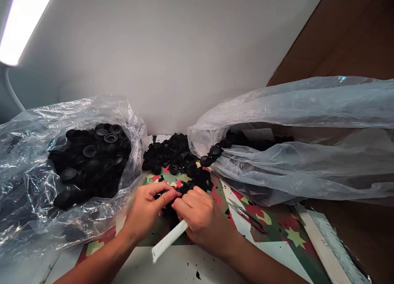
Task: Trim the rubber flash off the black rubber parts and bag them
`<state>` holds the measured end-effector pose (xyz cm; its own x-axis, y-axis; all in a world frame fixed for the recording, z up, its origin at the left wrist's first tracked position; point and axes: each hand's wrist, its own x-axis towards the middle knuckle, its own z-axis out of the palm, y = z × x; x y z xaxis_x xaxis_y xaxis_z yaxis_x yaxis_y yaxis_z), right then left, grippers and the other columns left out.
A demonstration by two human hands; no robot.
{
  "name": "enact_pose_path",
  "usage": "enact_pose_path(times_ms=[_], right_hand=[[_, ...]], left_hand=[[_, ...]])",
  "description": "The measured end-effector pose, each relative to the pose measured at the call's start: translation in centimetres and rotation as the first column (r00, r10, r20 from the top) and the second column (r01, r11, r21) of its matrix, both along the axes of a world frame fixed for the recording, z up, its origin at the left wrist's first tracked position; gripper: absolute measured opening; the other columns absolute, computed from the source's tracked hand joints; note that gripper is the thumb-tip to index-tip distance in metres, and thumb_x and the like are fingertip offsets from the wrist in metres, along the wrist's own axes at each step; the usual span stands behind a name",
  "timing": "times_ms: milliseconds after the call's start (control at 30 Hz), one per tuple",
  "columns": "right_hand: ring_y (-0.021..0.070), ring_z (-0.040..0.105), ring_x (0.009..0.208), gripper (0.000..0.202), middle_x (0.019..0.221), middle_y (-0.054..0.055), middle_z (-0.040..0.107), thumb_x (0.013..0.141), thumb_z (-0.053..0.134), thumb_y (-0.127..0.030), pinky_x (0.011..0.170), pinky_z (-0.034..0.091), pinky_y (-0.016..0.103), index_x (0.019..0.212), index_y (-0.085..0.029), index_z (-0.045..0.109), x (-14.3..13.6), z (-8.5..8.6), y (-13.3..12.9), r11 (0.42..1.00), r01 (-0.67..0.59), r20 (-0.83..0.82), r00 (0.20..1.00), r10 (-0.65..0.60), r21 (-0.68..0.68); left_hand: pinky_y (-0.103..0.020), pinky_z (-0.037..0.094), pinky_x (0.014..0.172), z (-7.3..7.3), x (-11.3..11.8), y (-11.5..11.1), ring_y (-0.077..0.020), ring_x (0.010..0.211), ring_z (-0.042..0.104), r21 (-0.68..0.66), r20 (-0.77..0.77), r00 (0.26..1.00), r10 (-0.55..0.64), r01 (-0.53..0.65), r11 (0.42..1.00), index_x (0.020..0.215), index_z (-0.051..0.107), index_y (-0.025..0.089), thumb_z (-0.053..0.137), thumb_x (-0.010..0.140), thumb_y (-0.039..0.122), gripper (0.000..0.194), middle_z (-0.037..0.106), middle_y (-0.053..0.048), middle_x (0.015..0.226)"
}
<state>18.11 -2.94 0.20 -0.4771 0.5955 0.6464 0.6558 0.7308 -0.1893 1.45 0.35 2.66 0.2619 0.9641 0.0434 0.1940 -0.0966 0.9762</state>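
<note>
My left hand [149,208] is closed, thumb and forefinger pinched together over a heap of black scraps [195,183]. What it pinches, if anything, is hidden among the dark pieces. Close against it, my right hand [197,212] is wrapped round a white stick-like handle [169,241], whose blunt end sticks out toward the lower left. The other end of that handle is covered by my fingers. Just beyond both hands lies a pile of black ribbed rubber caps and trimmings [168,152], with one round cap [173,169] at its near edge.
A clear plastic bag [24,161] on the left holds many black round caps [92,161]. Another clear bag [308,165] lies open on the right, with black pieces at its mouth. Red-handled tweezers or scissors [250,220] lie on the patterned table cover [295,234]. Cardboard [344,33] stands behind.
</note>
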Motion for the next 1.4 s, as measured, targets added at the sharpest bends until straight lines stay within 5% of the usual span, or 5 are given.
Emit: enact_pose_path(times_ms=[200, 600, 833, 1200, 1400], right_hand=[[0.0169, 0.043, 0.058, 0.042, 0.059, 0.000, 0.052, 0.101, 0.033, -0.007, 0.061, 0.033, 0.032, 0.068, -0.020, 0.056, -1.5, -1.5, -0.8, 0.997, -0.072, 0.036, 0.997, 0.071, 0.015], [0.0192, 0.063, 0.084, 0.040, 0.091, 0.004, 0.067, 0.097, 0.055, -0.057, 0.076, 0.050, 0.030, 0.081, -0.022, 0.066, 0.9, -0.7, 2.1, 0.812, -0.275, -0.713, 0.663, -0.227, -0.514], [0.0184, 0.062, 0.078, 0.050, 0.084, 0.000, 0.066, 0.079, 0.071, -0.069, 0.078, 0.049, 0.031, 0.096, -0.022, 0.066, 0.7, -0.8, 2.3, 0.471, -0.691, -0.827, 0.531, -0.185, -0.549], [0.0154, 0.065, 0.072, 0.008, 0.081, -0.004, 0.070, 0.091, 0.066, -0.022, 0.064, 0.045, 0.024, 0.088, -0.024, 0.059, 1.0, -0.8, 1.9, 0.759, -0.196, -0.465, 0.872, -0.155, -0.621], [0.0160, 0.055, 0.058, 0.016, 0.072, -0.001, 0.068, 0.099, 0.052, -0.014, 0.057, 0.032, 0.028, 0.085, -0.022, 0.054, 1.6, -0.7, 1.9, 0.963, 0.076, 0.033, 0.997, -0.070, -0.258]], left_hand=[[-0.027, 0.053, 0.062, 0.2, -0.3, 1.6, -0.0176, 0.068, 0.066, -0.255, 0.460, 0.856, 0.235, -0.126, 0.959, 0.076, 0.075, 0.017, 0.087, 0.064, 0.055, 0.041, 0.077, -0.005, 0.079], [-0.047, 0.041, 0.111, -1.0, -1.1, 1.2, -0.0343, 0.144, 0.042, -0.071, 0.307, 0.932, -0.194, 0.226, 0.972, 0.105, 0.078, 0.027, 0.068, 0.084, 0.060, 0.041, 0.050, -0.009, 0.155], [-0.044, 0.037, 0.114, -1.2, -1.8, 1.5, -0.0337, 0.148, 0.033, 0.080, 0.126, 0.932, -0.341, 0.333, 0.940, 0.109, 0.078, 0.028, 0.056, 0.096, 0.052, 0.035, 0.041, -0.006, 0.160], [-0.027, 0.053, 0.074, -0.5, -1.6, 1.8, -0.0197, 0.080, 0.069, 0.322, -0.368, 0.918, -0.146, 0.274, 0.907, 0.105, 0.078, 0.028, 0.080, 0.074, 0.013, 0.035, 0.078, 0.000, 0.083], [-0.025, 0.052, 0.069, 0.0, -2.1, 1.2, -0.0161, 0.073, 0.068, 0.381, -0.515, 0.838, -0.180, 0.412, 0.827, 0.111, 0.073, 0.025, 0.060, 0.082, 0.002, 0.040, 0.077, -0.001, 0.088]])
